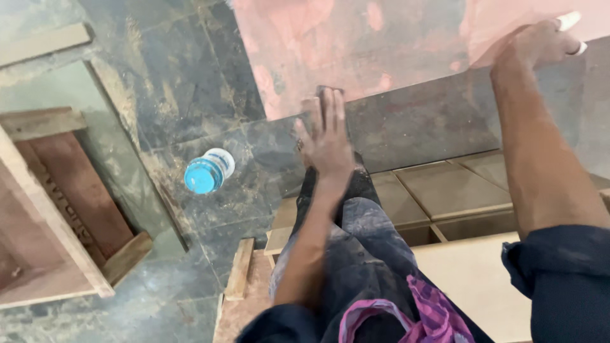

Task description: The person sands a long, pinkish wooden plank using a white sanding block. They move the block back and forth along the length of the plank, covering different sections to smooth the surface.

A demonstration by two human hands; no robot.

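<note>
From my feed the biggest thing is the dark tiled floor (190, 89), dusty and streaked with sawdust, and leaning across it the large plywood sheet (356, 44) with a blotchy reddish-pink face and a darker band along its near edge. I judge both hands are on it to steady it or shift it. Next in size is the open wooden box frame (57, 209) at the left edge of the floor, built of pale planks with a reddish-brown panel inside. Then the pale wooden unit (457, 190) under my legs, divided into square compartments — I seem to be standing over it, which would explain the downward reach.

My right hand (540, 41) grips the sheet's far right edge, fingers (569, 20) curled over it, the hold firm as far as I can tell. My left hand (327, 140) lies flat against the sheet's near edge, fingers (330, 105) straight and close together, pressing rather than grasping. It looks like one hand pulls while the other braces.

Smaller: a short offcut of wood (240, 270) lies on the floor by the unit's left corner. Smallest is the clear plastic bottle (208, 171) with a bright blue cap — standing on the floor left of my left hand, apart from it.
</note>
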